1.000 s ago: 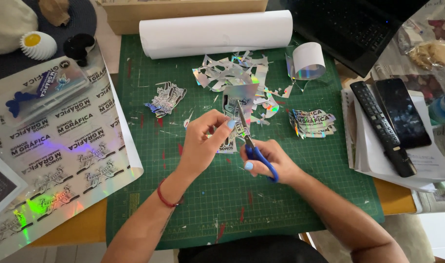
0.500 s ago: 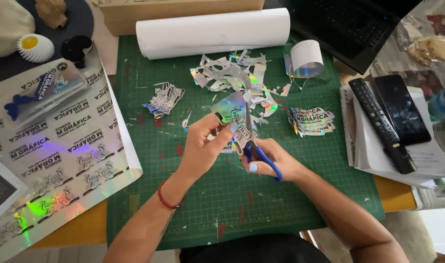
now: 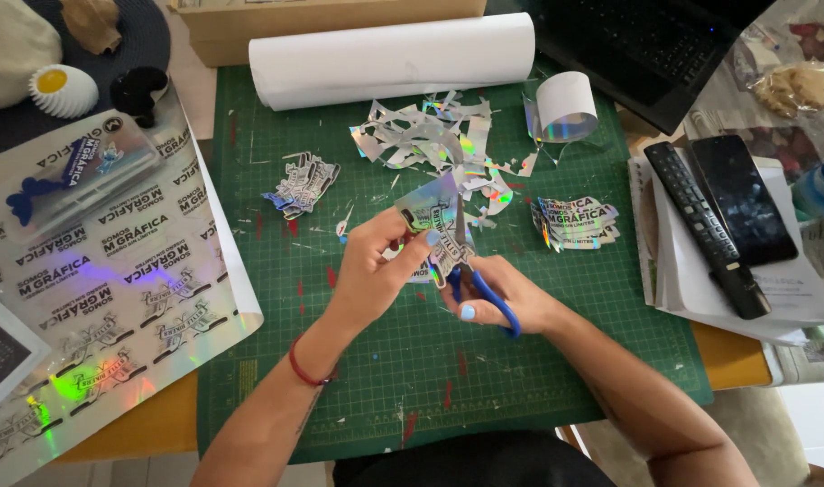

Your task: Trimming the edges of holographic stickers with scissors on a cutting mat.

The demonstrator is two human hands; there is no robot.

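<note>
Green cutting mat [image 3: 520, 361] on a cluttered desk, white roll [image 3: 394, 56] at 12 o'clock, printed holographic sheet [image 3: 96, 271] at 9. Left hand [image 3: 376, 271] pinches a holographic sticker piece [image 3: 439, 216] between thumb and fingers, raised off the mat at centre. Right hand [image 3: 502, 298] is clenched through the blue-handled scissors [image 3: 484, 293], blades under the piece. Change since a second ago: the piece has been turned and lifted higher, edge now toward the blades, so trimming looks mid-cut around the outline. Offcut pile [image 3: 430, 140] sits at 12, finished stickers [image 3: 579, 221] at 3, more [image 3: 302, 185] at 10.
</note>
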